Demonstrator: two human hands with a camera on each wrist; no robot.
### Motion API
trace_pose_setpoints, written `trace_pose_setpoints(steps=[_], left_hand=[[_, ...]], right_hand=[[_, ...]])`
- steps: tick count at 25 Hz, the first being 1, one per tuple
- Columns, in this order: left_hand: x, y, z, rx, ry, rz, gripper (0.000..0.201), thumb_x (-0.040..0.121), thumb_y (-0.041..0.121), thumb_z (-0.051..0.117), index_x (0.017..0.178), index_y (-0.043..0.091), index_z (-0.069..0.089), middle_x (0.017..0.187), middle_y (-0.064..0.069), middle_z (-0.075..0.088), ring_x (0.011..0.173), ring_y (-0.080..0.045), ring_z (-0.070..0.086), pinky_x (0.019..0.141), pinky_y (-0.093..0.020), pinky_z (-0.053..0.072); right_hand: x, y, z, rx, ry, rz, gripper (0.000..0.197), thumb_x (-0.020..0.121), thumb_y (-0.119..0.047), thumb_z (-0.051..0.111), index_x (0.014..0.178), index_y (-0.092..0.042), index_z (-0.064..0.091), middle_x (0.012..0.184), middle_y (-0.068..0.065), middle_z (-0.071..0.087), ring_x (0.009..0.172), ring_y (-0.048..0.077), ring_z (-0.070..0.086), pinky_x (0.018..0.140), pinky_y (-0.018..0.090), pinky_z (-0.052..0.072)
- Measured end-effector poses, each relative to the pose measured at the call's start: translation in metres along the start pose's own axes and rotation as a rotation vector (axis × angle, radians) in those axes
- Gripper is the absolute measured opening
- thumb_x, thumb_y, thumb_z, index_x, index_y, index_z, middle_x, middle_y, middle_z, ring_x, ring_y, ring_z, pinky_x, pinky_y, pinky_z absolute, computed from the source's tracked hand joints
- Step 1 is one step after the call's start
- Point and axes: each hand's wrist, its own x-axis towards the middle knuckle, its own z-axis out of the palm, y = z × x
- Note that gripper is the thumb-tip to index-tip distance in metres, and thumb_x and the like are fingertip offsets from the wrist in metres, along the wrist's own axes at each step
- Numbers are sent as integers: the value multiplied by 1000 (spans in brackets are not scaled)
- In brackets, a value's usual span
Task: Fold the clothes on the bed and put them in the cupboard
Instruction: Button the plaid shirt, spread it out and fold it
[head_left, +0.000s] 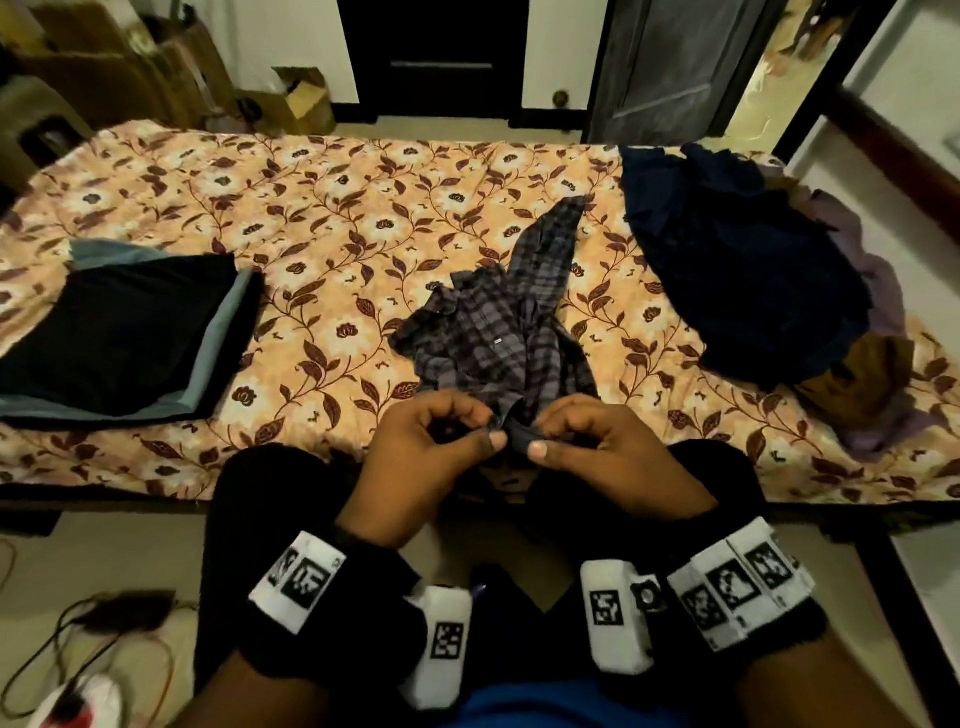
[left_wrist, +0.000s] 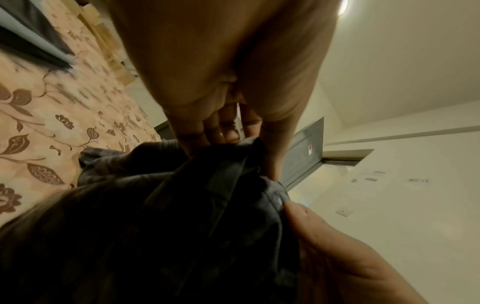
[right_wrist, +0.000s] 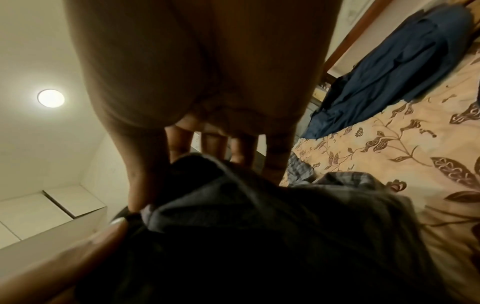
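Observation:
A grey plaid shirt (head_left: 498, 332) lies crumpled in the middle of the floral bedspread (head_left: 322, 208), one sleeve stretched toward the far side. My left hand (head_left: 441, 431) and right hand (head_left: 582, 431) meet at its near edge, each pinching the cloth between thumb and curled fingers. In the left wrist view the dark plaid cloth (left_wrist: 182, 216) bunches under my left hand (left_wrist: 228, 139). In the right wrist view the same shirt (right_wrist: 259, 216) hangs from my right hand (right_wrist: 187, 164). A folded stack of black and grey-blue clothes (head_left: 124, 332) sits on the left of the bed.
A loose heap of navy clothes (head_left: 737, 270) lies on the right of the bed, with brown (head_left: 862, 384) and purple pieces beside it. Cardboard boxes (head_left: 306, 98) stand behind the bed, a grey door (head_left: 670, 62) at the back. Cables (head_left: 93, 639) trail on the floor at left.

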Motion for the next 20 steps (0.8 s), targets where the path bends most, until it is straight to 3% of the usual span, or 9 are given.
trace_pose_setpoints(steps=[2, 4, 6, 10, 13, 16, 18, 20], left_hand=[[-4, 11, -4, -83, -18, 3, 11, 79, 2, 75, 89, 3, 71, 87, -20, 70, 82, -34, 69, 74, -41, 58], [-7, 20, -9, -130, 0, 30, 11, 81, 2, 72, 92, 5, 72, 87, -18, 70, 82, -33, 69, 72, -40, 60], [-6, 19, -14, -176, 71, 53, 13, 83, 2, 69, 94, 8, 74, 84, -13, 72, 82, -29, 70, 69, -35, 60], [26, 13, -16, -231, 239, 57, 14, 86, 0, 67, 96, 8, 75, 90, -10, 74, 91, -29, 70, 82, -42, 58], [79, 12, -25, -165, 303, 107, 13, 85, 15, 66, 95, 18, 74, 94, -2, 74, 93, -21, 69, 83, -38, 57], [135, 19, -30, -95, 269, 99, 13, 85, 27, 63, 93, 24, 73, 98, -1, 71, 96, -16, 66, 86, -36, 55], [155, 29, -29, -35, 216, 91, 17, 85, 35, 59, 94, 25, 69, 100, 3, 66, 98, -14, 63, 86, -37, 53], [166, 35, -26, -11, 143, 70, 21, 86, 38, 55, 95, 23, 66, 101, 5, 63, 100, -13, 61, 87, -33, 50]], right_hand=[[-4, -15, -1, 81, -3, 27, 5, 81, -14, 72, 76, -12, 72, 83, 1, 64, 79, 13, 63, 72, 19, 49], [-8, -24, -2, 306, 27, 81, 10, 83, -13, 66, 80, -5, 70, 76, 4, 67, 72, 14, 64, 65, 22, 51], [-6, -33, 0, 545, 51, 144, 11, 84, -14, 60, 81, -8, 68, 78, 7, 68, 74, 17, 65, 66, 25, 53], [24, -40, -10, 867, 122, 241, 20, 86, -11, 52, 101, -3, 61, 98, 14, 70, 89, 23, 68, 73, 32, 57], [72, -35, -20, 964, 252, 299, 27, 86, -10, 51, 110, 1, 57, 109, 20, 66, 99, 29, 65, 83, 40, 58], [121, -38, -28, 974, 313, 376, 32, 84, -6, 53, 113, 4, 56, 115, 26, 63, 106, 36, 62, 95, 47, 49], [140, -47, -31, 956, 280, 414, 29, 81, -6, 55, 108, 3, 61, 113, 27, 64, 106, 38, 61, 96, 48, 48], [149, -50, -35, 882, 247, 434, 31, 79, -20, 67, 101, 2, 65, 107, 25, 67, 101, 36, 64, 88, 42, 53]])
